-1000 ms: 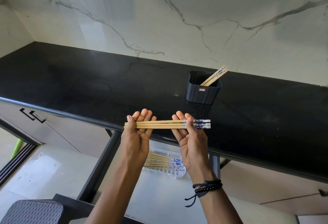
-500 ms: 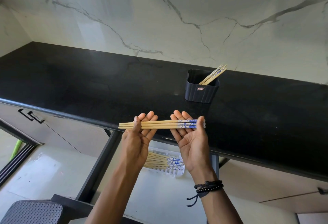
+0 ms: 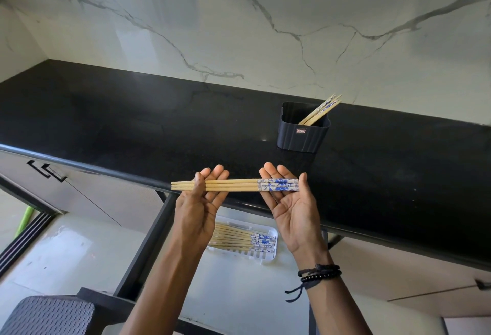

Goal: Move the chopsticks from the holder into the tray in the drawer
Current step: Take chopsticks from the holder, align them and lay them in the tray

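We judge the slim wooden chopsticks with blue-and-white ends (image 3: 231,185) to be light, stiff and smooth, apt to roll apart, so best supported near both ends. Our left hand (image 3: 198,207) pinches them under its thumb. Our right hand (image 3: 291,207) lies flat beneath the patterned ends, fingers straight, with the white plastic tray (image 3: 273,251) at 6 o'clock below.

Hidden parts
The left hand (image 3: 198,211) covers the tray (image 3: 265,256) at its left end; the label on the holder (image 3: 314,139) is unreadably small.

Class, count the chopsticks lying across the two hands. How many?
3 chopsticks, side by side across both hands: plain tips on the left hand under its thumb, blue-patterned ends on the right hand. More could be hidden beneath.
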